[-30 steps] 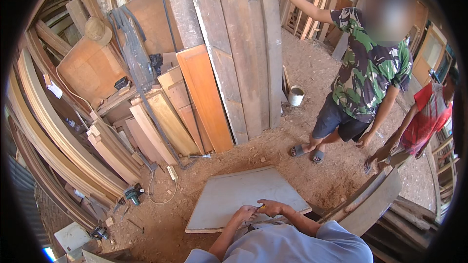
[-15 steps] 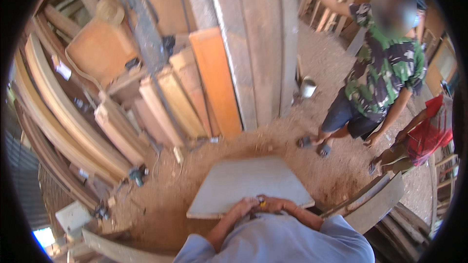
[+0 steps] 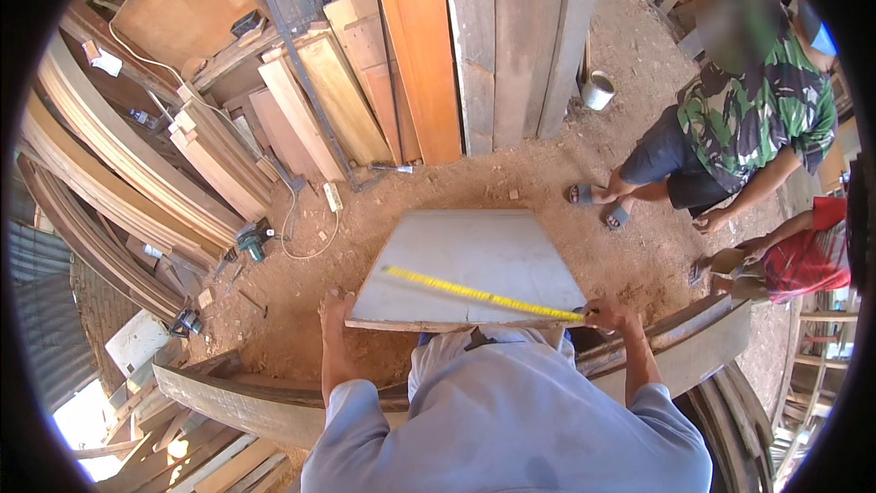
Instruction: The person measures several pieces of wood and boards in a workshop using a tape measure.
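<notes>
A pale grey trapezoid board (image 3: pixel 474 242) lies in front of my body, with its wide edge toward me. Across it, a yellow tape measure blade (image 3: pixel 484 296) runs at a slant from near the board's left side to my right hand (image 3: pixel 613 317). That hand is closed at the board's right near corner, around the tape measure's case, which is mostly hidden by the fingers. At the opposite near corner, my left hand (image 3: pixel 336 308) has its fingers bent against the edge of the board. The blade's free end rests away from the left hand.
Planks (image 3: pixel 415 64) lean at the back, and curved timbers (image 3: pixel 128 155) stand at left. A power tool (image 3: pixel 251 239) and a white cord lie on the ground. Long curved beams (image 3: pixel 246 402) flank me. A person in a camouflage shirt (image 3: pixel 744 119) and another in red (image 3: pixel 808 251) are at right.
My hands, together at the middle of the board's near edge before, are now apart at its two corners. The tape measure's blade is drawn out across the board. The view has tilted down.
</notes>
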`<state>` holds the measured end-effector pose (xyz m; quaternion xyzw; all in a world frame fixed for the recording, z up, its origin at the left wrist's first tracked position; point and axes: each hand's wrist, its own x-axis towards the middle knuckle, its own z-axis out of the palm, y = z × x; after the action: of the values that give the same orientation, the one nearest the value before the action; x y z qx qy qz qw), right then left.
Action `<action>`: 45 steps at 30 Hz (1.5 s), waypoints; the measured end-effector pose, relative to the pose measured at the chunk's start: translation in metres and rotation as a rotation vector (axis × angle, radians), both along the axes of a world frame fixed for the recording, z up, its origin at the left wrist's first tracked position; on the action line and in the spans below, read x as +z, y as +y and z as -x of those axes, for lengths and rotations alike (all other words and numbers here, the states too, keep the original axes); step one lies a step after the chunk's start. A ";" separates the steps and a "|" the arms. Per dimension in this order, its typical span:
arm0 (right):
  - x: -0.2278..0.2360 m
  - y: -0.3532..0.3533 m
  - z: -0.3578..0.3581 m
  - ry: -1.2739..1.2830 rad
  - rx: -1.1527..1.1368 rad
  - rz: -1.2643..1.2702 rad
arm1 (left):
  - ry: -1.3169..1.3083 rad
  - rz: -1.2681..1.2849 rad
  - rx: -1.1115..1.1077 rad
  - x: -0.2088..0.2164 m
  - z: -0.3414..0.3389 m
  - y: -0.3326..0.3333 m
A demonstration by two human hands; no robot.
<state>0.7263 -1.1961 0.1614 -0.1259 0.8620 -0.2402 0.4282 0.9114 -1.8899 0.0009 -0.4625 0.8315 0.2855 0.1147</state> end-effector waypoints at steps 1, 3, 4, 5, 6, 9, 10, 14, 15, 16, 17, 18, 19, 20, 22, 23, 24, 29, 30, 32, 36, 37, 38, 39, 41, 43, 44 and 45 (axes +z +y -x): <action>-0.011 0.009 -0.005 0.009 -0.033 -0.025 | -0.141 0.256 -0.118 -0.009 -0.006 0.009; -0.024 0.002 -0.005 0.077 -0.104 -0.167 | -0.133 -0.078 -0.027 -0.007 -0.005 0.011; -0.029 -0.002 -0.003 0.112 -0.134 -0.236 | -0.126 -0.244 0.024 -0.006 -0.007 0.014; -0.019 -0.021 0.001 0.113 -0.177 -0.269 | -0.120 -0.219 -0.010 0.003 -0.009 0.019; 0.007 -0.046 0.000 0.101 -0.219 -0.317 | -0.128 -0.207 -0.046 0.019 -0.006 0.033; -0.035 -0.054 0.005 0.158 -0.201 -0.245 | -0.205 -0.103 -0.179 0.053 0.026 0.046; -0.058 -0.051 0.003 0.177 -0.171 -0.199 | -0.215 -0.106 -0.200 0.058 0.031 0.050; -0.068 -0.084 0.016 0.222 -0.053 -0.057 | -0.275 -0.069 -0.236 0.053 0.039 0.034; -0.066 -0.089 0.018 0.203 -0.010 -0.062 | -0.311 -0.057 -0.237 0.044 0.034 0.030; -0.064 -0.096 0.020 0.185 0.032 -0.067 | -0.330 -0.106 -0.196 0.037 0.029 0.024; -0.070 -0.093 0.023 0.218 0.081 -0.042 | -0.342 -0.159 -0.172 0.031 0.036 0.021; -0.079 -0.086 0.026 0.245 0.130 -0.023 | -0.359 -0.218 -0.149 0.027 0.042 0.025; -0.088 -0.079 0.027 0.272 0.179 -0.002 | -0.301 -0.190 -0.121 0.024 0.046 0.029; -0.088 -0.078 0.025 0.201 0.155 -0.038 | -0.254 -0.169 -0.083 0.024 0.043 0.037; -0.068 -0.092 0.034 0.080 0.110 -0.089 | -0.152 -0.115 -0.035 0.023 0.038 0.037; -0.059 -0.101 0.039 0.038 0.097 -0.083 | -0.103 -0.085 -0.020 0.022 0.032 0.032; -0.052 -0.104 0.041 -0.007 0.079 -0.085 | -0.057 -0.062 -0.011 0.019 0.028 0.029; -0.078 -0.090 0.047 -0.001 0.125 -0.033 | -0.120 -0.246 -0.049 0.030 0.049 0.028; -0.072 -0.091 0.051 -0.018 0.110 -0.036 | -0.136 -0.250 -0.047 0.037 0.059 0.031; -0.070 -0.099 0.059 -0.028 0.114 -0.020 | -0.101 -0.204 0.055 0.030 0.059 0.025; -0.080 -0.092 0.066 0.013 0.110 0.016 | -0.151 -0.205 0.249 0.000 0.063 0.019; -0.081 -0.091 0.067 0.029 0.104 0.027 | -0.169 -0.163 0.194 -0.006 0.064 0.018; -0.082 -0.091 0.067 0.029 0.112 0.020 | -0.188 -0.119 0.134 -0.010 0.066 0.017; -0.083 -0.091 0.068 0.029 0.124 0.015 | -0.206 -0.074 0.077 -0.013 0.066 0.015; -0.083 -0.092 0.071 0.025 0.136 0.019 | -0.133 -0.156 0.202 -0.015 0.063 0.019; -0.085 -0.093 0.072 0.019 0.135 0.038 | -0.129 -0.223 0.286 -0.015 0.068 0.021; -0.084 -0.093 0.072 0.013 0.146 0.036 | -0.165 -0.248 0.311 -0.016 0.070 0.020; -0.085 -0.093 0.074 0.007 0.156 0.034 | -0.202 -0.272 0.335 -0.016 0.071 0.020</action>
<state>0.6527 -1.2894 0.0768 -0.2006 0.8468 -0.2203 0.4405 0.8400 -1.8695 -0.0148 -0.6006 0.6812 0.3624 0.2097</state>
